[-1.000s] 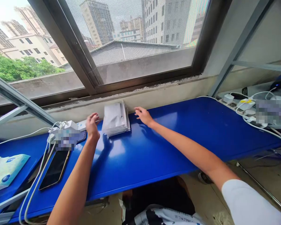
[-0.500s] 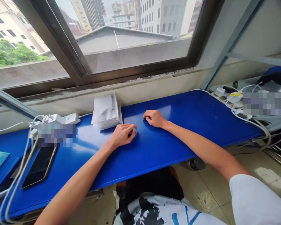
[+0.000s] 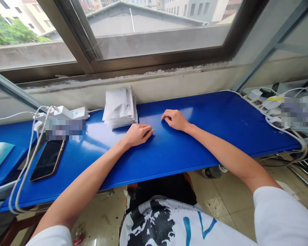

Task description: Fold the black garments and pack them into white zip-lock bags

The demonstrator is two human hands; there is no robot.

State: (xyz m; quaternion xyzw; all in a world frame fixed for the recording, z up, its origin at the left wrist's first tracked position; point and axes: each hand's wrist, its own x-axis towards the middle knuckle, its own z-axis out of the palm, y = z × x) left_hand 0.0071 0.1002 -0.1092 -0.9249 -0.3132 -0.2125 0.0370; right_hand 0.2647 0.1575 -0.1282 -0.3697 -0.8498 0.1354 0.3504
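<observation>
My left hand (image 3: 139, 134) rests on the blue tabletop (image 3: 154, 156), its fingers bent and drawn together with the thumb against them. No object shows in it. Just behind it, close to the wall, lies a stack of flat white packets (image 3: 120, 106); the hand is nearest to these. My right hand (image 3: 175, 119) lies to the right on the same surface, fingers curled in toward the palm in a loose fist, with nothing seen inside. A gap of bare blue surface separates the two hands.
At the left lie a dark phone (image 3: 48, 159) and white power strips (image 3: 63, 112) with hanging cables (image 3: 28, 164). More plugs and cables (image 3: 272, 106) crowd the right end. A window (image 3: 154, 58) rises behind the table. Below its front edge, a bottle (image 3: 212, 172) is on the floor.
The view has tilted down, so the table sits higher in the picture. My left thumb and fingers have come together from a loose, parted curl. The right hand stays curled, and the packets have not moved.
</observation>
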